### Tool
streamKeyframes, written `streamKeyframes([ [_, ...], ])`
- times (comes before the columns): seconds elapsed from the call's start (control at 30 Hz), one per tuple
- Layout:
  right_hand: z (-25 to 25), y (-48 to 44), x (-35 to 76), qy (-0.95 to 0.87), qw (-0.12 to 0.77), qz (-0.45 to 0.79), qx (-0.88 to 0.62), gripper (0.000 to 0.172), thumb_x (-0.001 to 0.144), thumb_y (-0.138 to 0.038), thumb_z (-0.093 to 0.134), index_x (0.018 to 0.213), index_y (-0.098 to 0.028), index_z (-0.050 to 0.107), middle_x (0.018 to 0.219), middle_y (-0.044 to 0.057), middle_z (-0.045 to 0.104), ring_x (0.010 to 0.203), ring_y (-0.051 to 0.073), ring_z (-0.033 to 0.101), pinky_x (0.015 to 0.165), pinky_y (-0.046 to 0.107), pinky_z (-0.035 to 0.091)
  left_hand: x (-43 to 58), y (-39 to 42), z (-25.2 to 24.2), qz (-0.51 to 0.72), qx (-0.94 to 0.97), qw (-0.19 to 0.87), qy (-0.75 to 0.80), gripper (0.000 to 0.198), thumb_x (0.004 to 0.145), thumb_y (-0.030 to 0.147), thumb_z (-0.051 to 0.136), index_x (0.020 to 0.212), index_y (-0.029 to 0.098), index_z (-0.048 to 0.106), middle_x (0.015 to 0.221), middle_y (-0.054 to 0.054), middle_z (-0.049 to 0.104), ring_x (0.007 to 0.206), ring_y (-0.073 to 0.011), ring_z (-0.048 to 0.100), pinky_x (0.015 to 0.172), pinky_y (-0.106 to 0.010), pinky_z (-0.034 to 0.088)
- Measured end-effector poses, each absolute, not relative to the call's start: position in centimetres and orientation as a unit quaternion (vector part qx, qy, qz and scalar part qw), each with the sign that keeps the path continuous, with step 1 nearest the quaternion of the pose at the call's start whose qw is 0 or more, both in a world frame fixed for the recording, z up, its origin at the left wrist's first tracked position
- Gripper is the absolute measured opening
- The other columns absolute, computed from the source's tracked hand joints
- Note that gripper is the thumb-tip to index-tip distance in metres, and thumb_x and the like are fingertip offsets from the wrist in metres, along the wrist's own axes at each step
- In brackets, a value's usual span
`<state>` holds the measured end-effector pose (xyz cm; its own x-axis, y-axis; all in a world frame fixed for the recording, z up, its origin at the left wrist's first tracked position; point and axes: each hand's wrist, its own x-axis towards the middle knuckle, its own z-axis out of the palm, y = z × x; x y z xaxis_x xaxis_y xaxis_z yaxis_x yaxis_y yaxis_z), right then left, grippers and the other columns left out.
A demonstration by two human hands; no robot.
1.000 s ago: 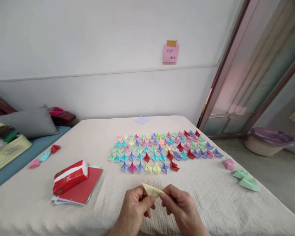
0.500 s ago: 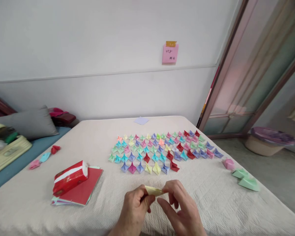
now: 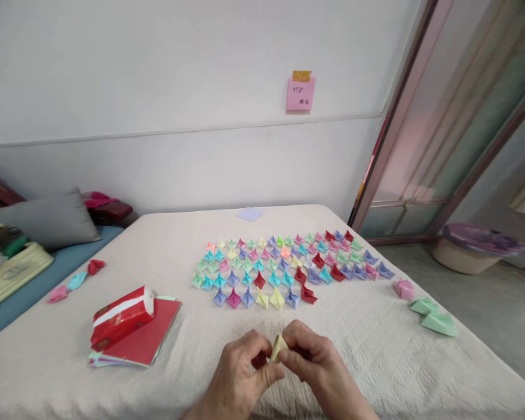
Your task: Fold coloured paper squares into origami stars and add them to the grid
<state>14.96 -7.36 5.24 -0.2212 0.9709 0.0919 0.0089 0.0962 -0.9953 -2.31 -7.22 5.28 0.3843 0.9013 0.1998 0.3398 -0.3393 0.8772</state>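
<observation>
A small folded piece of yellow paper is pinched between both my hands, low in the middle of the view, just above the cream cloth of the table. My left hand grips its left side with closed fingers. My right hand closes on its right side, fingertips touching the left hand. Beyond them lie rows of several small folded paper shapes in many colours.
A red tissue pack rests on a stack of coloured paper sheets at the left. Green and pink folded pieces lie near the right table edge. A pale sheet sits at the far edge. A pink note hangs on the wall.
My hands have come closer together and the yellow paper, earlier held out flat between them, is now folded up smaller between the fingertips.
</observation>
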Motion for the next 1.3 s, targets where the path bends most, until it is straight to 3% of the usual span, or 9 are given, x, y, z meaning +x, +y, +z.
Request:
streamKeyframes([
  [0.1,5.1,-7.0,15.0,-0.467,0.438,0.672,-0.372,0.018,0.074,-0.029,0.067,0.063,-0.015,0.062,0.057,-0.002,0.048,0.054,0.012,0.04,0.051,0.024,0.03,-2.5,-7.1,6.4,0.407,0.629,0.535,0.39,0.029,0.084,0.045,0.059,0.077,0.016,0.062,0.074,-0.003,0.06,0.069,-0.0162,0.055,0.065,-0.026,0.042],
  [0.23,4.8,-7.0,14.9,-0.373,0.429,0.746,-0.347,0.011,0.07,-0.022,0.069,0.067,-0.012,0.065,0.055,-0.001,0.053,0.052,0.009,0.041,0.051,0.022,0.028,-2.4,-6.9,6.5,0.425,0.491,0.655,0.387,0.022,0.087,0.036,0.058,0.093,0.015,0.065,0.078,-0.003,0.06,0.065,-0.0129,0.052,0.059,-0.024,0.04],
  [0.4,4.3,-7.1,14.7,-0.335,0.431,0.766,-0.34,0.002,0.063,-0.012,0.065,0.064,-0.011,0.065,0.055,-0.001,0.054,0.049,0.008,0.043,0.049,0.021,0.029,-2.4,-7.0,5.9,0.392,0.439,0.72,0.368,0.017,0.079,0.028,0.069,0.084,0.012,0.066,0.063,0.001,0.054,0.058,-0.0094,0.044,0.055,-0.021,0.034],
  [0.6,4.2,-6.9,14.3,-0.332,0.443,0.75,-0.362,0.005,0.066,-0.014,0.063,0.062,-0.013,0.062,0.056,-0.001,0.055,0.051,0.009,0.046,0.052,0.021,0.033,-1.7,-7.3,6.1,0.38,0.393,0.751,0.371,0.015,0.076,0.025,0.07,0.083,0.012,0.067,0.074,-0.005,0.063,0.071,-0.0144,0.057,0.064,-0.024,0.039],
  [0.8,4.4,-6.8,14.0,-0.386,0.48,0.682,-0.395,0.01,0.062,-0.011,0.06,0.054,-0.016,0.057,0.066,-0.001,0.057,0.055,0.01,0.046,0.053,0.024,0.034,-1.3,-7.1,5.4,0.425,0.436,0.68,0.408,0.011,0.073,0.021,0.07,0.067,0.012,0.066,0.072,-0.003,0.061,0.072,-0.0163,0.057,0.07,-0.027,0.042],
  [0.93,4.4,-6.9,13.8,-0.406,0.466,0.658,-0.43,0.005,0.067,-0.016,0.061,0.062,-0.016,0.06,0.057,-0.002,0.059,0.053,0.011,0.048,0.054,0.024,0.034,-1.6,-6.8,4.6,0.425,0.487,0.624,0.439,0.014,0.075,0.025,0.069,0.07,0.013,0.066,0.069,-0.001,0.06,0.069,-0.0155,0.055,0.067,-0.026,0.041],
  [1.03,4.3,-6.8,13.9,-0.422,0.452,0.656,-0.432,0.012,0.069,-0.025,0.065,0.063,-0.017,0.058,0.053,-0.003,0.058,0.05,0.012,0.049,0.053,0.025,0.036,-1.6,-6.5,4.4,0.433,0.506,0.592,0.454,0.015,0.073,0.024,0.07,0.066,0.014,0.063,0.066,0.0,0.057,0.066,-0.0142,0.052,0.063,-0.025,0.039],
  [1.17,3.9,-6.6,14.0,-0.465,0.465,0.614,-0.436,0.016,0.066,-0.025,0.068,0.06,-0.018,0.054,0.051,-0.005,0.05,0.049,0.01,0.042,0.05,0.024,0.031,-1.5,-6.4,4.5,0.47,0.528,0.543,0.453,0.014,0.068,0.021,0.071,0.063,0.015,0.059,0.067,0.002,0.052,0.064,-0.0136,0.049,0.06,-0.024,0.038],
  [1.3,3.9,-6.8,14.3,-0.539,0.463,0.539,-0.452,0.019,0.071,-0.028,0.067,0.062,-0.018,0.053,0.054,-0.007,0.04,0.052,0.011,0.035,0.051,0.024,0.027,-1.4,-6.5,4.5,0.507,0.566,0.488,0.43,0.01,0.066,0.016,0.07,0.063,0.016,0.06,0.072,0.0,0.052,0.068,-0.0147,0.05,0.061,-0.023,0.04],
])
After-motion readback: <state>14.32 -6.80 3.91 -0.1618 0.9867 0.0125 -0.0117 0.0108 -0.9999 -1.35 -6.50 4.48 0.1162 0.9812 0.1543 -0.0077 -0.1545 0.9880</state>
